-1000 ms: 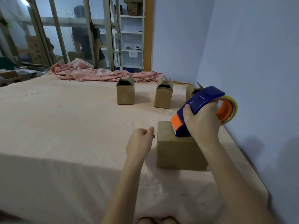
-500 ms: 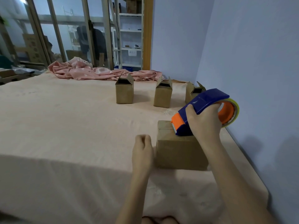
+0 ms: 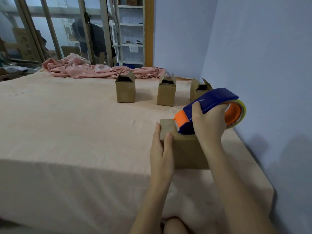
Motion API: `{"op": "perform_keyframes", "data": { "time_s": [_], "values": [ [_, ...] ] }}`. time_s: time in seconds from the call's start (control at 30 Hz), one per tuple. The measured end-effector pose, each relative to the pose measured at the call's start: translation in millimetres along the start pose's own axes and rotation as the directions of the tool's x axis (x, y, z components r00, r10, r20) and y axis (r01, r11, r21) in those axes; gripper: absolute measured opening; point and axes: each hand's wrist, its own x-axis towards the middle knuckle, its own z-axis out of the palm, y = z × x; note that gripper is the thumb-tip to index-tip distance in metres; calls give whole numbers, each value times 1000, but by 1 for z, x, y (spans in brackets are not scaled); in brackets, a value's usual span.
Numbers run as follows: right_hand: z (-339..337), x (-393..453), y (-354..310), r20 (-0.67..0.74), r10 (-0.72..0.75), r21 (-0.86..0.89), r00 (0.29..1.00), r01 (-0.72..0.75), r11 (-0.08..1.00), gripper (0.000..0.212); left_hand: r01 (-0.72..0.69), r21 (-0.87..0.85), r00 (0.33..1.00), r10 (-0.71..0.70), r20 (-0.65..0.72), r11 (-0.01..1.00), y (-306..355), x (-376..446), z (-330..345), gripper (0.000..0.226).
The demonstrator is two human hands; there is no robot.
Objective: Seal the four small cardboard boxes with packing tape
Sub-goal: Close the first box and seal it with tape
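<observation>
Near the right edge of the bench (image 3: 67, 132), the closed cardboard box (image 3: 184, 149) stands with the left hand (image 3: 161, 154) laid against its left side, fingers (image 3: 157, 132) straight and thumb resting on the box's near top edge. The right hand (image 3: 208, 127) has its fingers clenched around the blue and orange tape dispenser (image 3: 209, 105), whose orange nose touches the box top. Three open boxes (image 3: 166, 93) stand in a row toward the far edge, before a crumpled pink cloth (image 3: 94, 69).

Pale blue walls (image 3: 253, 39), glazed partition (image 3: 59, 31) (shelves (image 3: 131, 24) behind).
</observation>
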Motion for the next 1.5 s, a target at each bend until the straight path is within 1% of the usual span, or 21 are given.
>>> {"op": "perform_keyframes", "data": {
  "time_s": [0.13,0.3,0.4,0.43,0.47,0.5,0.53,0.57,0.6,0.63,0.7,0.8,0.93,1.0,1.23,1.33,1.43,1.5],
  "values": [
    [10,-2,-5,-13,14,10,1000,-14,1000,56,-5,31,999,6,-40,1000,1,7,-5,47],
    [35,-9,-17,-16,9,17,1000,-9,1000,45,-30,84,994,38,-98,996,4,23,-27,44],
    [47,-12,-21,5,19,17,1000,-19,1000,44,-40,184,993,60,-102,982,8,33,-41,44],
    [49,-11,-21,13,27,15,1000,-27,1000,45,-61,230,992,84,-90,971,11,36,-45,46],
    [50,-10,-21,16,37,14,999,-37,999,45,-103,315,989,131,-67,943,15,40,-47,47],
    [50,-9,-20,17,47,13,999,-47,999,45,-169,437,980,199,-22,884,19,43,-49,48],
    [50,-8,-19,18,54,13,998,-54,998,45,-251,560,962,266,56,789,23,46,-50,45],
    [49,-8,-19,21,58,14,998,-58,998,47,-327,652,940,304,152,685,26,49,-50,41],
    [49,-8,-18,25,60,15,998,-61,998,48,-376,716,923,303,235,589,27,50,-49,39],
    [48,-8,-18,30,63,16,998,-63,998,50,-399,765,914,286,288,505,28,50,-49,41],
    [47,-9,-18,44,66,23,997,-67,998,51,-408,829,907,269,322,382,27,49,-51,48],
    [44,-6,-19,72,42,21,997,-44,999,47,-427,855,895,276,351,295,28,50,-55,51],
    [41,3,-20,112,-16,-6,994,17,1000,38,-440,871,887,259,383,218,33,51,-57,53],
    [40,4,-20,108,-36,-9,994,37,999,31,-443,876,885,251,393,192,34,49,-57,56],
    [25,12,-19,86,-17,5,996,16,1000,36,-442,874,888,233,396,201,33,48,-57,58],
    [21,17,-21,71,-31,31,997,28,999,27,-456,865,881,240,407,208,32,47,-54,57],
    [17,23,-25,88,-30,43,996,27,999,25,-459,861,879,247,407,217,31,45,-51,58],
    [13,25,-22,108,-20,52,994,14,999,14,-464,862,875,254,411,204,30,45,-50,59]
  ]
}}
